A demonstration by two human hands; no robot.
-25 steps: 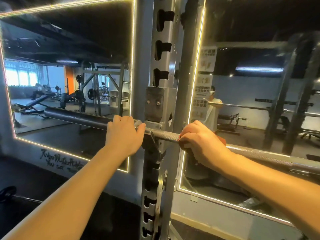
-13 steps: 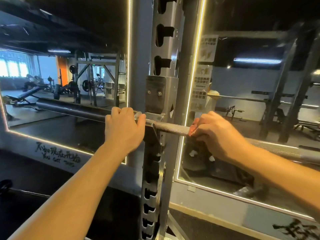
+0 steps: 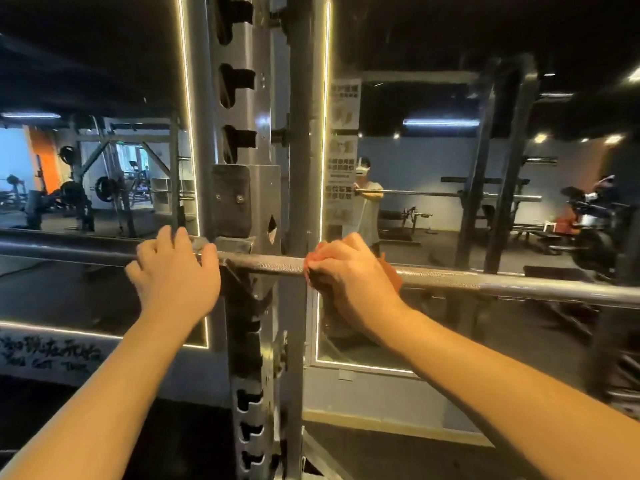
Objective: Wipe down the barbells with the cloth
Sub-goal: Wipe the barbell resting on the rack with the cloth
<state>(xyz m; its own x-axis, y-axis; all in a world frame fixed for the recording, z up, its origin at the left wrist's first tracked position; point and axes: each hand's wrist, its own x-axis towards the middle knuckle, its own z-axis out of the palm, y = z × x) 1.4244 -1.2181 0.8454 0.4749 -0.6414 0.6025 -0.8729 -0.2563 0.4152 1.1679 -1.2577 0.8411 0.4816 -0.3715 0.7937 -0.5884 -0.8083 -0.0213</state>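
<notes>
Gripping the barbell (image 3: 266, 264) from above, both hands, with the forearms coming in from 7 and 5 o'clock. The bar runs nearly level across the view from 9 to 3 o'clock, sinking a little toward 3. It sits in the hook (image 3: 239, 242) of the rack upright (image 3: 268, 109) near centre.

Left hand (image 3: 173, 271), at 9 o'clock of the upright: fingers curled over the top of the bar where the thick sleeve meets the thinner shaft, thumb tip just beside the hook. Skin straight on metal.

Right hand (image 3: 349, 275), at 3 o'clock of the upright: fingers wrapped close round the knurled shaft, with the orange cloth (image 3: 390, 268) bunched between palm and bar. Cloth peeks out at the fingertips and past the back of the hand toward 3 o'clock. Bare knurling shows between the two hands.

Behind the bar: left mirror (image 3: 104, 188) at 9 o'clock, right mirror (image 3: 433, 161) at 3 o'clock, both edged with lit strips. The right one reflects a person at a bar. Scrawled wall writing (image 3: 48, 355) at 8 o'clock, too blurred to read.
</notes>
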